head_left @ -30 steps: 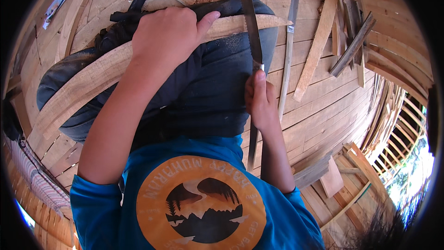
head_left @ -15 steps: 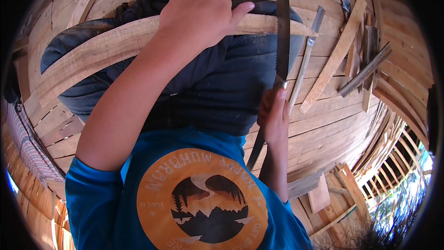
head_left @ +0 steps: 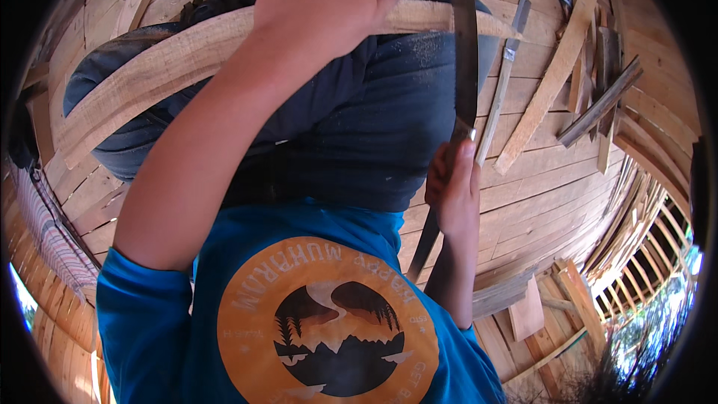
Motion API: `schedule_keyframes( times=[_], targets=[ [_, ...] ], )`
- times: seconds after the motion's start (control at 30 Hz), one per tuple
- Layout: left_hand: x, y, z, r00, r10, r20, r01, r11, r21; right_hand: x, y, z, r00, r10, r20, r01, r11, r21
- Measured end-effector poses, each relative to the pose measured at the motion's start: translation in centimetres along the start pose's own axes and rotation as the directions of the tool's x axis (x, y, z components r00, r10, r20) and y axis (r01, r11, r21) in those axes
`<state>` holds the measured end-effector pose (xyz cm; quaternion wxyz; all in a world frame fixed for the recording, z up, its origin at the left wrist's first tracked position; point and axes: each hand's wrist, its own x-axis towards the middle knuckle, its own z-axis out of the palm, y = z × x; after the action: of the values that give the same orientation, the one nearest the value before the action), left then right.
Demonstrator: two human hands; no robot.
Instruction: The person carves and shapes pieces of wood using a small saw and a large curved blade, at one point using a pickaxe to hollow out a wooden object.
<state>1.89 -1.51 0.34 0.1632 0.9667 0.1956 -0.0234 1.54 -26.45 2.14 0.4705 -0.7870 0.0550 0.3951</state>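
Observation:
A long curved piece of wood (head_left: 161, 60) lies across my lap, over dark trousers, its right end tapering to a point. My left hand (head_left: 318, 4) is closed over its middle, thumb stretched to the right along it. In my right hand (head_left: 456, 187), fingers wrapped round the handle, is a hand saw. The long dark blade of the saw (head_left: 466, 67) points away from me and crosses the wood near the tapered end, its toothed edge to the left. Pale sawdust speckles the trouser leg (head_left: 407, 67) just below the wood.
On the plank floor (head_left: 535, 202) to the right lie a narrow strip with a dark flat end (head_left: 502, 82), a long board (head_left: 550, 78) and dark offcuts (head_left: 600, 102). A slatted railing (head_left: 651, 254) stands at lower right. Striped cloth (head_left: 52, 232) hangs at left.
The saw has drawn back slightly toward me relative to the wood. The wood and my left hand sit higher in the picture. My left hand keeps its hold.

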Motion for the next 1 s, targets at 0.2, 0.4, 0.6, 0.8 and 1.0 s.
schedule_keyframes(
  times=[0.2, 0.4, 0.6, 0.8, 1.0],
  targets=[
    [0.1, 0.1, -0.8, 0.993, -0.099, 0.065, 0.098, 0.995, 0.029, -1.2, 1.7, 0.7, 1.0, -0.02, 0.004, 0.02, 0.999, 0.037],
    [0.9, 0.7, -1.3, 0.999, -0.015, 0.036, 0.015, 1.0, 0.012, 2.1, 0.7, 0.4, 0.989, -0.145, -0.007, 0.144, 0.986, -0.08],
    [-0.6, 0.6, 0.8, 0.999, -0.017, -0.045, 0.02, 0.997, 0.071, -0.6, 1.8, 0.2, 0.998, -0.06, 0.005, 0.06, 0.998, 0.025],
    [0.3, -0.1, 0.0, 1.0, -0.029, -0.012, 0.03, 0.998, 0.056, 4.2, -1.3, 0.9, 0.981, -0.192, -0.002, 0.189, 0.97, -0.155],
    [0.3, 0.1, -0.5, 0.997, -0.076, 0.007, 0.076, 0.997, 0.004, -1.7, 2.2, -0.2, 1.0, -0.02, 0.009, 0.02, 1.0, 0.013]
  ],
)
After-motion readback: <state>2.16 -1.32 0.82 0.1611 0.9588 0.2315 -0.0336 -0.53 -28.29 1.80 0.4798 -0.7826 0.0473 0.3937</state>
